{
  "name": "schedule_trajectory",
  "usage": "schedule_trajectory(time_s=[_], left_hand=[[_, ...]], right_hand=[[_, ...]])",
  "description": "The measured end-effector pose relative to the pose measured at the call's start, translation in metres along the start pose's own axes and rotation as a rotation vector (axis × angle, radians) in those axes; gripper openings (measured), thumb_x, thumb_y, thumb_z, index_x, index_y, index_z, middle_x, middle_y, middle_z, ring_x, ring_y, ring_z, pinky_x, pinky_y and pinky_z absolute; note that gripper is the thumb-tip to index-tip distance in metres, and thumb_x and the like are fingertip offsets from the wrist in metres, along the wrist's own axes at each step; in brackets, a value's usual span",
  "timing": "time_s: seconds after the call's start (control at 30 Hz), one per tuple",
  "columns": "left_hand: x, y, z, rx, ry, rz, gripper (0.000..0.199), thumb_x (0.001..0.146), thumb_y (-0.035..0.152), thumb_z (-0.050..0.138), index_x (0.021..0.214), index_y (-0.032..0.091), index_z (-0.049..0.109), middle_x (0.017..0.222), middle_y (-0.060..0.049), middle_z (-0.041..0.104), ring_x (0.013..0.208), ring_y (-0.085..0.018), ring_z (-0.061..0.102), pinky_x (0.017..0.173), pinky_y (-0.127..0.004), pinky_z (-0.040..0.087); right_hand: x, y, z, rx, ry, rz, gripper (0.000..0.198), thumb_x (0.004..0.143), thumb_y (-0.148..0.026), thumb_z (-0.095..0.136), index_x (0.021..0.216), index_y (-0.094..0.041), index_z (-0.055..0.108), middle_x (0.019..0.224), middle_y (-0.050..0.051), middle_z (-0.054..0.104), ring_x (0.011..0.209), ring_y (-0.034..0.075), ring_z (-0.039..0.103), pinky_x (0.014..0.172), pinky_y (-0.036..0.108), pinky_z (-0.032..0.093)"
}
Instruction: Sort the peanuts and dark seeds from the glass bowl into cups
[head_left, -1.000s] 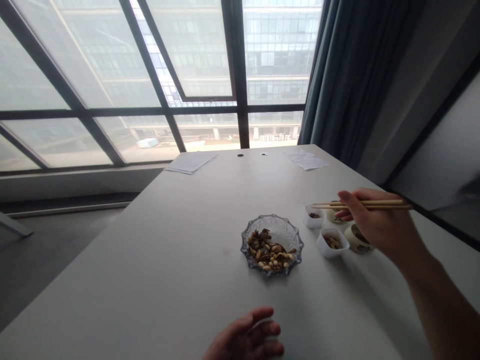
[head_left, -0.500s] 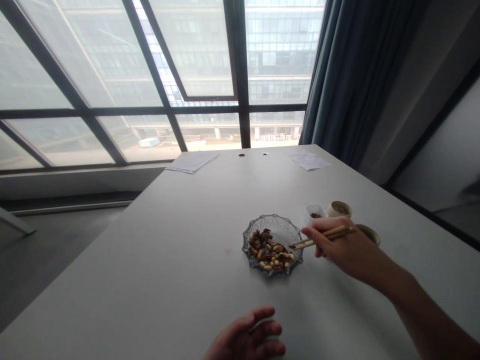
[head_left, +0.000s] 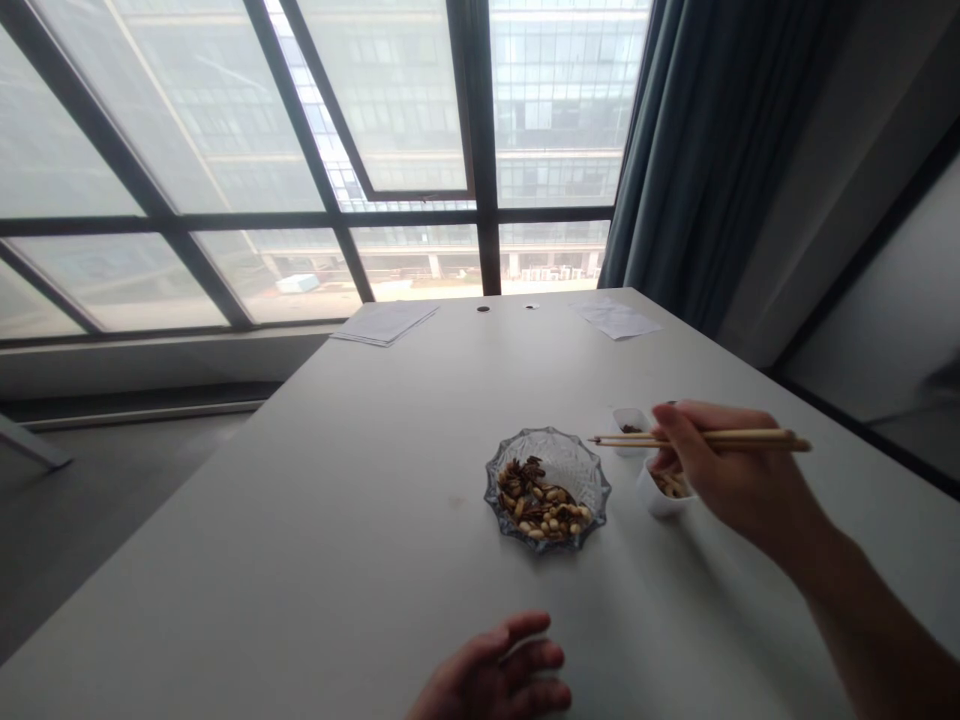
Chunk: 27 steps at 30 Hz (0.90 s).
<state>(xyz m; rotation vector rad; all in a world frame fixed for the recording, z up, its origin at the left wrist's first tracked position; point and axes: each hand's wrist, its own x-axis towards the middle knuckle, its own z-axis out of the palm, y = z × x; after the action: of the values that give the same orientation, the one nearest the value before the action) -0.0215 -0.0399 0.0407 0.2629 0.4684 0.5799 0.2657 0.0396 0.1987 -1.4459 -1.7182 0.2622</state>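
Observation:
My right hand [head_left: 739, 475] grips a pair of wooden chopsticks [head_left: 757, 438], held almost level and pointing left. Their tips hover near the right rim of a scalloped glass bowl [head_left: 574, 460]; a small dark bit may sit at the tips, too small to name. Inside the bowl lie pale nuts or beans [head_left: 553, 524] and dark brown star-shaped pieces [head_left: 531, 468]. Below the bowl, my left hand [head_left: 499, 675] rests at the table's near side, fingers apart and slightly bent, holding nothing.
Behind the chopsticks stands a small translucent cup [head_left: 628, 416] with dark pieces. Nearer is a white cup [head_left: 660, 503] of light-brown pieces, partly hidden by my right hand. Papers [head_left: 386, 322] lie at the white table's far left, another sheet [head_left: 619, 318] at its far right.
My right hand has moved right and slightly up, carrying the chopsticks from inside the glass bowl toward the cups. The left hand has stayed in place.

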Motion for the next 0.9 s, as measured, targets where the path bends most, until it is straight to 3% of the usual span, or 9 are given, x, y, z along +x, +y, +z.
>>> schedule_trajectory(time_s=[0.13,0.37,0.53,0.67,0.9], left_hand=[[-0.001,0.001,0.000,0.007,-0.008,-0.006,0.033,0.083,0.033,0.065,0.114,0.022,0.073,0.107,-0.002,0.078,0.102,-0.021,0.069,0.095,-0.032,0.038],[-0.002,0.001,0.001,-0.010,0.004,0.000,0.033,0.083,0.032,0.064,0.113,0.022,0.073,0.108,-0.002,0.078,0.103,-0.022,0.068,0.097,-0.033,0.037],[-0.001,0.000,0.000,-0.003,-0.007,-0.002,0.035,0.082,0.032,0.065,0.114,0.021,0.073,0.108,-0.003,0.079,0.103,-0.023,0.068,0.097,-0.034,0.038],[0.000,0.000,0.000,0.001,-0.012,0.001,0.035,0.083,0.032,0.064,0.114,0.021,0.073,0.107,-0.001,0.079,0.102,-0.022,0.069,0.098,-0.034,0.038],[0.001,0.001,0.000,0.017,-0.022,0.012,0.033,0.083,0.033,0.065,0.112,0.021,0.074,0.104,-0.001,0.080,0.100,-0.021,0.070,0.097,-0.033,0.039]], right_hand=[[0.009,0.016,-0.015,-0.161,0.176,-0.004,0.041,0.098,-0.052,0.053,0.073,-0.023,0.068,0.062,0.003,0.071,0.057,0.020,0.068,0.057,0.031,0.047],[0.016,0.028,-0.016,-0.121,0.149,0.038,0.041,0.095,-0.055,0.056,0.077,-0.022,0.071,0.064,0.003,0.073,0.061,0.020,0.072,0.059,0.030,0.052],[0.003,0.013,0.000,0.180,-0.070,0.201,0.047,0.092,-0.062,0.057,0.083,-0.019,0.073,0.064,0.006,0.074,0.055,0.021,0.072,0.051,0.028,0.056],[-0.004,0.003,0.021,0.233,-0.292,0.181,0.048,0.093,-0.062,0.055,0.078,-0.019,0.069,0.064,0.005,0.073,0.056,0.020,0.072,0.051,0.026,0.055],[-0.007,0.002,0.040,0.194,-0.366,0.166,0.047,0.096,-0.059,0.051,0.074,-0.021,0.067,0.065,0.003,0.074,0.060,0.019,0.073,0.051,0.025,0.054]])
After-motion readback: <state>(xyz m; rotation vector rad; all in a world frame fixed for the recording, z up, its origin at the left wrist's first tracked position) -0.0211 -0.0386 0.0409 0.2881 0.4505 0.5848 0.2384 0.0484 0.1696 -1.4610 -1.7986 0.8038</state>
